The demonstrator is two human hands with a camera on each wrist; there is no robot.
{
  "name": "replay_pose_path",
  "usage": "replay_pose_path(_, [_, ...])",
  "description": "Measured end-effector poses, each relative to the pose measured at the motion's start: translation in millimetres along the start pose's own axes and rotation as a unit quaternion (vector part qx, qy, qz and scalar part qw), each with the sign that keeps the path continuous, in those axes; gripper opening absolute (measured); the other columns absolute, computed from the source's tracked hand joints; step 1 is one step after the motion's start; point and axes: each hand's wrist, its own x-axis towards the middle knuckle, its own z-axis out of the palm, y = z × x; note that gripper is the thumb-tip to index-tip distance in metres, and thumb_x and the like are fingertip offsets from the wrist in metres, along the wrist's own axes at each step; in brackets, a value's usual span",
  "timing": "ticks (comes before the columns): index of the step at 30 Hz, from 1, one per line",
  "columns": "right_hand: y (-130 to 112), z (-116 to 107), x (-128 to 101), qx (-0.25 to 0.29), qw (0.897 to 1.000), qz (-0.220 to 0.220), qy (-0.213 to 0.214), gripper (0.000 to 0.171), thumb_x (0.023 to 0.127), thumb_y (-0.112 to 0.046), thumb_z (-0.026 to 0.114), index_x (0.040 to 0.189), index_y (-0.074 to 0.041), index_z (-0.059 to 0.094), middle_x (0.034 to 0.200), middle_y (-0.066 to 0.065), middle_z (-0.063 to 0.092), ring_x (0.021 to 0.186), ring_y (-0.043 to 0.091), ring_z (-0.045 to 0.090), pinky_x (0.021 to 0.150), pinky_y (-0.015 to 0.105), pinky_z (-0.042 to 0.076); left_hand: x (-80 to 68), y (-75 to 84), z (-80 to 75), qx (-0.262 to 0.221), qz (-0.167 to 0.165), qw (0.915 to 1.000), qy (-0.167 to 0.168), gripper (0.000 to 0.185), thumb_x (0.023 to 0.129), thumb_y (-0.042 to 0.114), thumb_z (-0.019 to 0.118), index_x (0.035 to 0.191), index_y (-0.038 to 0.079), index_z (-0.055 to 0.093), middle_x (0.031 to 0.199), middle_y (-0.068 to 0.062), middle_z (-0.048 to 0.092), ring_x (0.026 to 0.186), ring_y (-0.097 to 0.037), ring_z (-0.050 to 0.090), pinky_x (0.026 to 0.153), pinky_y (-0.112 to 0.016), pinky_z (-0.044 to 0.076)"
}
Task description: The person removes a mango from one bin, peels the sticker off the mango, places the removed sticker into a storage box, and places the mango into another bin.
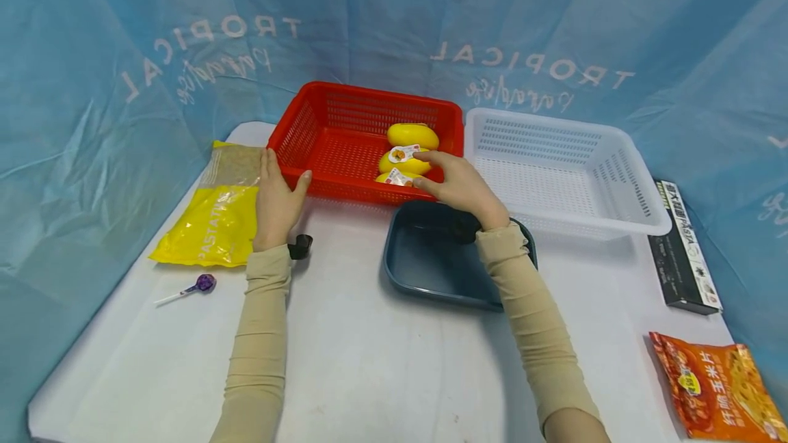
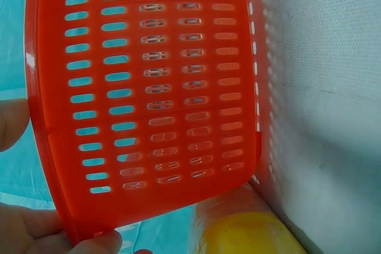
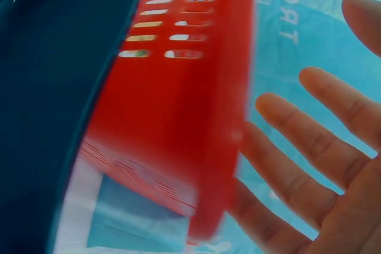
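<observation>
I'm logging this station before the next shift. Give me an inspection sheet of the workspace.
Surface: white table, bare in the middle.
Job's things: red basket holding three yellow packs; left hand grips its near-left corner; right hand reaches over its near rim, fingers straight, above the packs.
Clutter: white basket, dark blue tray, yellow pasta bag, purple lollipop, black pasta box, orange snack bag.
Cables: nothing seen.
Surroundings: blue printed sheeting on all sides.
</observation>
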Motion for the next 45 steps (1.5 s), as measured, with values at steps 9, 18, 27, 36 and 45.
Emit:
replay_pose_path(9, [10.0,10.1,13.9,0.002,1.000,0.011,-0.005,0.054,0.092,-0.035,0.064,0.139,-0.012,0.052,0.140,0.010,0.055,0.119,0.032,0.057,0.105,0.047,0.044,0.0,3.9,0.8,-0.004,0.003,1.0000,-0.002,0.085,0.097,0.042,0.051,0.156,0.005,0.001,0.164,-0.016,0.000,0.147,-0.039,0.021,0.116,-0.052,0.026])
replay_pose_path(18, [11.2,16.3,23.6,0.011,1.000,0.017,-0.011,0.052,0.092,-0.033,0.062,0.140,-0.014,0.052,0.138,0.010,0.057,0.122,0.029,0.055,0.104,0.046,0.045,0.4,5.1,-2.4,-0.002,0.001,1.0000,-0.003,0.085,0.097,0.041,0.051,0.156,0.005,0.000,0.164,-0.016,-0.001,0.146,-0.041,0.024,0.116,-0.054,0.027])
replay_pose_path(27, [12.5,21.7,36.9,0.005,0.998,0.041,-0.045,0.046,0.093,-0.034,0.060,0.136,-0.017,0.055,0.133,0.008,0.060,0.121,0.026,0.055,0.107,0.043,0.043,-1.7,1.6,-0.8,-0.003,0.001,1.0000,-0.004,0.085,0.098,0.041,0.050,0.156,0.005,0.000,0.164,-0.015,-0.001,0.145,-0.041,0.025,0.114,-0.054,0.029])
replay_pose_path(36, [10.7,22.8,45.5,-0.037,0.995,0.055,-0.079,0.041,0.093,-0.039,0.058,0.130,-0.022,0.060,0.132,0.004,0.060,0.117,0.025,0.053,0.108,0.045,0.041,-0.4,0.1,-0.5,-0.002,-0.001,1.0000,0.000,0.085,0.097,0.042,0.050,0.156,0.006,0.000,0.164,-0.015,0.000,0.145,-0.040,0.025,0.114,-0.054,0.030])
replay_pose_path(45, [11.6,26.5,56.8,-0.067,0.991,0.058,-0.103,0.040,0.094,-0.039,0.057,0.130,-0.022,0.061,0.133,0.005,0.060,0.118,0.025,0.053,0.111,0.044,0.038,-0.8,-0.3,0.3,-0.004,-0.003,1.0000,0.003,0.085,0.097,0.042,0.051,0.156,0.006,0.002,0.164,-0.015,0.000,0.147,-0.039,0.023,0.115,-0.053,0.029])
